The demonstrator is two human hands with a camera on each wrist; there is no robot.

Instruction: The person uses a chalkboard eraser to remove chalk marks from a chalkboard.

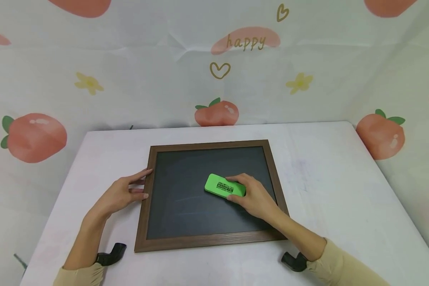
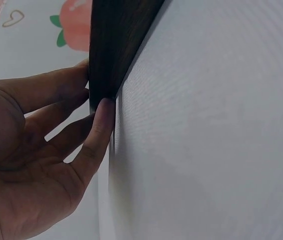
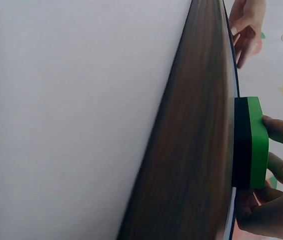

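A blackboard (image 1: 186, 190) in a brown wooden frame (image 1: 200, 240) lies on the white table. My right hand (image 1: 252, 198) grips a bright green magnetic whiteboard eraser (image 1: 225, 186) by its right end, thumb on the near side and fingers on the far side. In the right wrist view the eraser's dark felt underside (image 3: 242, 142) faces the board. Faint pale streaks (image 1: 193, 204) show on the dark surface left of the eraser. My left hand (image 1: 119, 194) touches the frame's left edge with extended, spread fingertips, which the left wrist view shows against the frame's side (image 2: 114, 50).
The white table (image 1: 343, 190) extends around the board on all sides. Behind it hangs a pale cloth (image 1: 146, 91) printed with peaches, flowers and hearts. A black curved piece (image 1: 111, 254) sits at the left wrist, and a similar one (image 1: 294, 262) at the right.
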